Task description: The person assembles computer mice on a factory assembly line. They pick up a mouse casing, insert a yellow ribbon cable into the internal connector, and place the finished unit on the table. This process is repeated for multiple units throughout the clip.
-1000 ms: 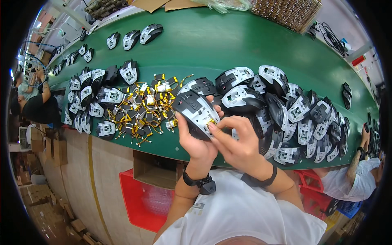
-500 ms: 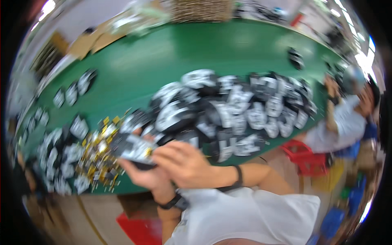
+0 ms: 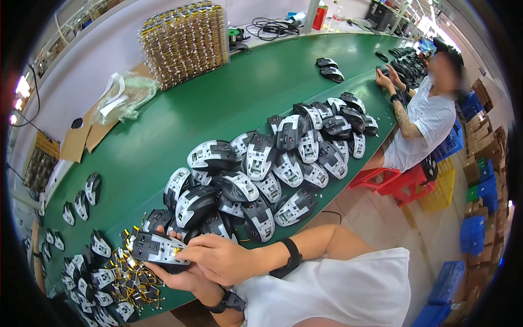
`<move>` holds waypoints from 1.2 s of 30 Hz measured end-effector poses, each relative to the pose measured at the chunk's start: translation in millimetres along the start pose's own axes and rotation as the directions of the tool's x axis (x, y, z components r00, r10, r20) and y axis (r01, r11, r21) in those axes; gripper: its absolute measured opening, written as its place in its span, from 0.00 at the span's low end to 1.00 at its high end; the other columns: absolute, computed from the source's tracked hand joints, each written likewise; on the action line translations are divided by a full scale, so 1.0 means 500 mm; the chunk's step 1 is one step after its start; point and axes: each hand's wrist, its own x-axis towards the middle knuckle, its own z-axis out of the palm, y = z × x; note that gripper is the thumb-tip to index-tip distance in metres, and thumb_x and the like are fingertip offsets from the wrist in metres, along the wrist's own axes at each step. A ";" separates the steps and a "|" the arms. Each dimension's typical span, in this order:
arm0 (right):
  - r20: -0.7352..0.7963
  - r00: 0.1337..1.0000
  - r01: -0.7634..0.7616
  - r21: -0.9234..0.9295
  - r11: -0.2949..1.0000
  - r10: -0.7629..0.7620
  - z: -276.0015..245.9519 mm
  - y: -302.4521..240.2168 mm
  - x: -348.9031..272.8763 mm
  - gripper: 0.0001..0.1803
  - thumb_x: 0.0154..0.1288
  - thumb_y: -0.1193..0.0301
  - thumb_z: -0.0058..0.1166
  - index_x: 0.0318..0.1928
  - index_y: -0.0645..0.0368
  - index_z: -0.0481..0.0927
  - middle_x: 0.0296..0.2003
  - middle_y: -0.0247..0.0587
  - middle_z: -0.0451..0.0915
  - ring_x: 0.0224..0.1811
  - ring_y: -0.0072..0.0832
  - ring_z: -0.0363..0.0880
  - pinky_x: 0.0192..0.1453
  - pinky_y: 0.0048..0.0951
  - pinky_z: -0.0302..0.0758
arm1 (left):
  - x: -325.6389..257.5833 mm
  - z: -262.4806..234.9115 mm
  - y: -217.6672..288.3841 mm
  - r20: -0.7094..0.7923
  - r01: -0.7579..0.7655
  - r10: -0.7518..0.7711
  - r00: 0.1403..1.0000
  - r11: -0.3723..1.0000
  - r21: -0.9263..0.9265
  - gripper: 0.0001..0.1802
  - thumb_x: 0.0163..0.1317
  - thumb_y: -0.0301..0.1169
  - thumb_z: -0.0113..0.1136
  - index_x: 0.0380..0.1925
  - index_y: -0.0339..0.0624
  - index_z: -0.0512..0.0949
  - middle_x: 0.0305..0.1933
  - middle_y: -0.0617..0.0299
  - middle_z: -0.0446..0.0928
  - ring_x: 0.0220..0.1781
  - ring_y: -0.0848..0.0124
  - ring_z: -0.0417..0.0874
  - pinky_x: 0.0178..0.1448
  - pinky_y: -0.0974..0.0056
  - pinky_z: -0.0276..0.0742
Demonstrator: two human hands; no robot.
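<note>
A black and silver computer mouse point(image 3: 155, 248), its underside facing up, rests in my left hand point(image 3: 185, 280), whose fingers wrap round its sides. My right hand point(image 3: 222, 258) is over the near end of the mouse, fingertips pressed together at an open recess. A bit of yellow shows there; whatever those fingers pinch is too small to make out. Just left of the mouse lies a heap of small wired parts point(image 3: 136, 280) with yellow ends. Beyond my hands a large pile of similar mice point(image 3: 261, 155) spreads to the right along the green table point(image 3: 234, 90).
More mice point(image 3: 101, 278) lie at the lower left. A few mice point(image 3: 81, 204) sit apart at the left, and two mice point(image 3: 329, 70) at the back. A bundled stack of parts point(image 3: 185, 43) and a clear plastic bag point(image 3: 125, 98) stand at the back. A co-worker point(image 3: 425, 109) sits at the right.
The view has swung and sharpened, so the scene sits differently in the picture. My left hand still holds the mouse, and my right fingers stay at its recess.
</note>
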 end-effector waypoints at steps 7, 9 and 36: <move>0.191 0.981 -0.077 0.245 0.966 0.030 -0.036 0.014 0.023 0.32 0.51 0.74 0.59 0.60 0.64 0.72 0.49 0.43 0.78 0.52 0.40 0.75 0.53 0.38 0.74 | 0.013 0.009 0.014 0.078 -0.045 0.044 0.996 0.999 0.009 0.34 0.74 0.55 0.34 0.67 0.40 0.62 0.60 0.49 0.72 0.49 0.60 0.77 0.59 0.57 0.73; 0.197 0.980 0.004 0.111 0.994 -0.026 -0.058 0.018 0.039 0.32 0.52 0.73 0.60 0.61 0.65 0.70 0.50 0.45 0.77 0.51 0.41 0.74 0.53 0.36 0.73 | 0.006 0.026 0.010 0.130 0.018 -0.018 0.991 1.000 -0.001 0.34 0.74 0.55 0.35 0.66 0.40 0.63 0.59 0.50 0.73 0.49 0.60 0.77 0.58 0.58 0.74; -0.006 0.998 -0.064 -0.083 0.994 0.063 -0.056 0.009 0.028 0.18 0.52 0.78 0.56 0.46 0.62 0.75 0.47 0.46 0.70 0.46 0.43 0.72 0.47 0.37 0.75 | 0.015 0.044 -0.020 0.242 0.195 -0.171 0.955 0.978 -0.076 0.36 0.73 0.57 0.37 0.62 0.33 0.66 0.57 0.52 0.73 0.54 0.63 0.75 0.62 0.58 0.71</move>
